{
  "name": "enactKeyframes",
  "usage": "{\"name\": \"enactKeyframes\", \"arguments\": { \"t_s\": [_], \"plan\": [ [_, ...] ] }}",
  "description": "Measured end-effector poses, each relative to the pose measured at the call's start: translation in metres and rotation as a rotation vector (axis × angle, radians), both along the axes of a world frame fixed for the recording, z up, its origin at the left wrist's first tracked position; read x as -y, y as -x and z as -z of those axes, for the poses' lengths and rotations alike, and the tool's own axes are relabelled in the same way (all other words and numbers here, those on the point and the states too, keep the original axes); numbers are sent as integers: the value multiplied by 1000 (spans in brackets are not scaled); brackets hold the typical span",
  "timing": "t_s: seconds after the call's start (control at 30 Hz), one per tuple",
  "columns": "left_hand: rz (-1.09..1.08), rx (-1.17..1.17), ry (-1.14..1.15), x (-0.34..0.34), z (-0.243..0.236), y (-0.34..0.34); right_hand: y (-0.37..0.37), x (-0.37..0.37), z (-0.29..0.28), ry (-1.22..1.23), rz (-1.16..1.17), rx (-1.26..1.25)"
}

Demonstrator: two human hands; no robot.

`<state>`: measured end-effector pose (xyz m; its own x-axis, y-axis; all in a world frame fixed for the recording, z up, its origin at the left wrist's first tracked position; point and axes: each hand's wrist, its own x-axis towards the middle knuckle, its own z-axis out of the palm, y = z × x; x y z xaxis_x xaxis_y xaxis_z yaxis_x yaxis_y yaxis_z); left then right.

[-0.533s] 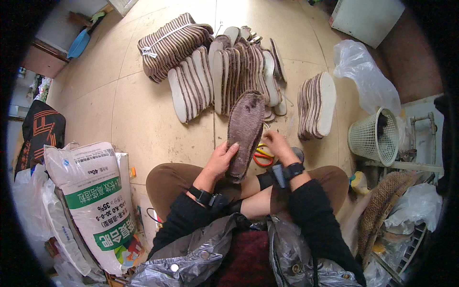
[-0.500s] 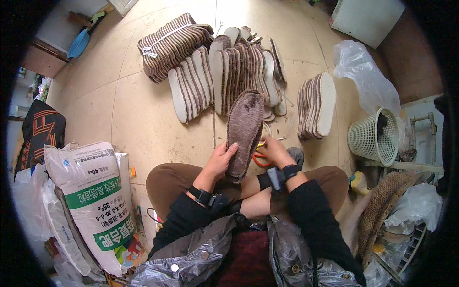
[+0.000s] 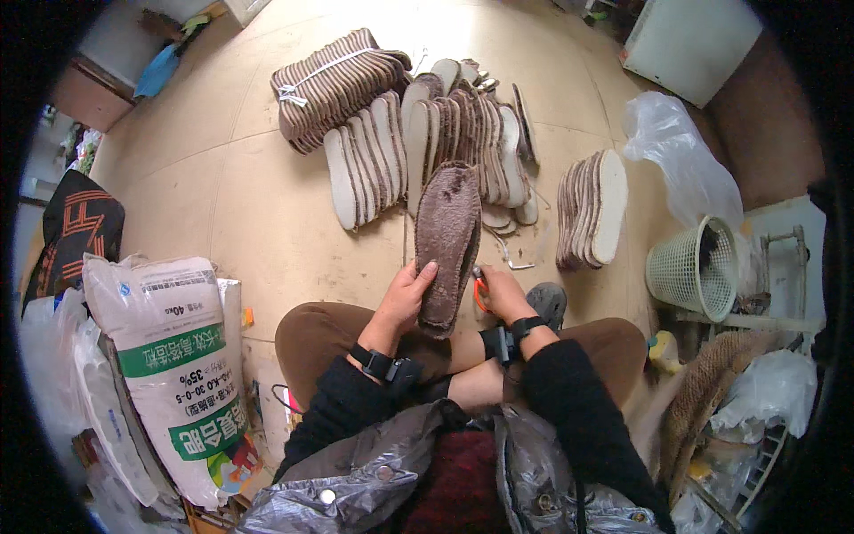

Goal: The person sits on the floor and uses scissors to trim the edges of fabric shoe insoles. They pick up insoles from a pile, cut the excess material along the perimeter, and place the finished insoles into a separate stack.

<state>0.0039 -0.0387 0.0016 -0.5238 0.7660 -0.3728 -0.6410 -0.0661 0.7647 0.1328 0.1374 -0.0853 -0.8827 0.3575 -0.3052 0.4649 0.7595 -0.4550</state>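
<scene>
In front of my crossed legs, my left hand point(image 3: 402, 301) grips a brown fuzzy insole point(image 3: 449, 231) by its lower left edge, thumb on top. The insole stands nearly upright, and a second edge behind it hints at another layer. Close to its right edge, my right hand point(image 3: 505, 296) is closed around orange-handled scissors point(image 3: 481, 290). Most of the blades are hidden. Beyond lie rows of insoles point(image 3: 365, 165) with pale soles and brown pile, partly covered by the held one. A separate stack of insoles point(image 3: 594, 212) stands to the right.
A string-tied bundle of insoles point(image 3: 342, 84) lies at the back. On the right are a pale mesh basket point(image 3: 694, 271) and a clear plastic bag point(image 3: 680, 156). A large white and green sack point(image 3: 165, 311) stands at left. White cord point(image 3: 516, 264) lies on the floor.
My right hand has turned and dropped slightly, with the scissors' orange handle now beside the insole's edge. The insole has shifted a little left. The whole view has moved slightly.
</scene>
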Motion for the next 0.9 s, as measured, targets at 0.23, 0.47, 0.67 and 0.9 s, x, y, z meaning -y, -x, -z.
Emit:
{"name": "enactKeyframes", "arguments": {
  "t_s": [0.23,0.47,0.67,0.9],
  "plan": [
    [29,-132,38,7,-3,7,9,-39,-76,1052,477,-352],
    [116,-215,126,3,-1,5,10,-36,-130,1097,319,-427],
    [165,-217,118,1,-1,2,10,-34,-128,921,292,-325],
    [193,-255,153,0,-3,1,12,-33,-128,883,352,-372]
  ]
}}
